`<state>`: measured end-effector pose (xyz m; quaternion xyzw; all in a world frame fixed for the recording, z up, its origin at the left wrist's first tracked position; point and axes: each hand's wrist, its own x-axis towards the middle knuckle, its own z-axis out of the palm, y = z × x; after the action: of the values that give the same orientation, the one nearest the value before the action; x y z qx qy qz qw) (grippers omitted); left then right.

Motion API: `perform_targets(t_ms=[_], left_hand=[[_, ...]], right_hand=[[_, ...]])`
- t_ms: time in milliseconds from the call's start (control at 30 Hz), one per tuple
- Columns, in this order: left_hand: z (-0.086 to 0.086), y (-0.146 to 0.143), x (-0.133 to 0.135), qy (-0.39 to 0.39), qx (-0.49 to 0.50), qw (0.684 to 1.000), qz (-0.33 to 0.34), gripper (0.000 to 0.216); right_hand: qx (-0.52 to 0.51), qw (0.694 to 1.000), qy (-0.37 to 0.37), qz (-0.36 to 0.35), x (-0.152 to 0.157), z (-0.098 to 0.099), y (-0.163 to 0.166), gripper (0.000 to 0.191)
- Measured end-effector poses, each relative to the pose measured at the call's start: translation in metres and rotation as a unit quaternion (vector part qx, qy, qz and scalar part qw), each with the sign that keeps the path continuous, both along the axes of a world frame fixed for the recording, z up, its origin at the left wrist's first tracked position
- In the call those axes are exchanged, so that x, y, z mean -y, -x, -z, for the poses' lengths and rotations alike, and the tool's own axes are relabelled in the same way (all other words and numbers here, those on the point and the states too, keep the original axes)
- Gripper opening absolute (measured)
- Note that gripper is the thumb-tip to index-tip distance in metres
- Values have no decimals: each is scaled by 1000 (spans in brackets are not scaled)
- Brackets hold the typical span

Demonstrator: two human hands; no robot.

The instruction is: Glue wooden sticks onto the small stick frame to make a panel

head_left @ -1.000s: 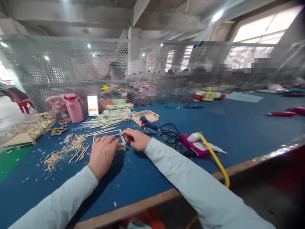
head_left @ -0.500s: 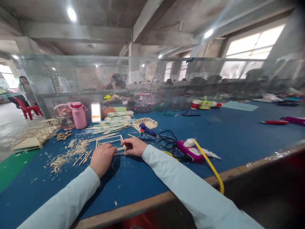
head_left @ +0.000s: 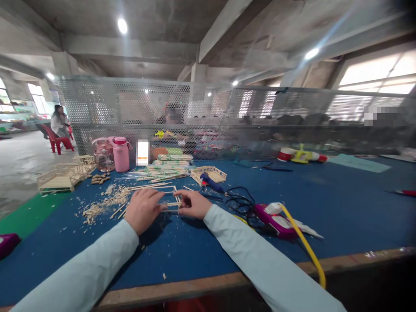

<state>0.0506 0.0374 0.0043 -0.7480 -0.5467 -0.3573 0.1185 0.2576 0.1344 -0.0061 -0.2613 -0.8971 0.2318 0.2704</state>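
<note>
head cam, l hand (head_left: 144, 210) + r hand (head_left: 195, 205) gripping stick frame (head_left: 170, 204), purple item (head_left: 8, 245) newly in view

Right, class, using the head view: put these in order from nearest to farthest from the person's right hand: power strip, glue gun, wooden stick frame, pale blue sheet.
From the right hand:
1. wooden stick frame, at its fingertips
2. glue gun, just beyond it
3. power strip, off to the right
4. pale blue sheet, far right, farther back
</note>
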Motion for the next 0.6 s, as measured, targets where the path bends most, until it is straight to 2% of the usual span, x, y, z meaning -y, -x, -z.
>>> perform_targets(t_ms=[133,233,333,400,500,600], left_hand=[[-13,56,0,10,173,980,-101,34],[-9,81,-9,112,284,942,-141,33],[1,77,-19,243,360,894,-110,31],[5,66,-21,297,397,864,-87,33],[7,51,-20,332,437,834,-62,34],[7,44,-18,344,465,815,-41,34]], right_hand=[[-30,993,-91,72,9,-13,-2,32],[-34,983,-163,80,23,-21,15,30],[32,961,-275,11,42,-21,47,26],[86,945,-316,-10,53,-18,68,24],[138,942,-307,-1,63,-12,85,20],[154,945,-290,2,64,-7,87,19]])
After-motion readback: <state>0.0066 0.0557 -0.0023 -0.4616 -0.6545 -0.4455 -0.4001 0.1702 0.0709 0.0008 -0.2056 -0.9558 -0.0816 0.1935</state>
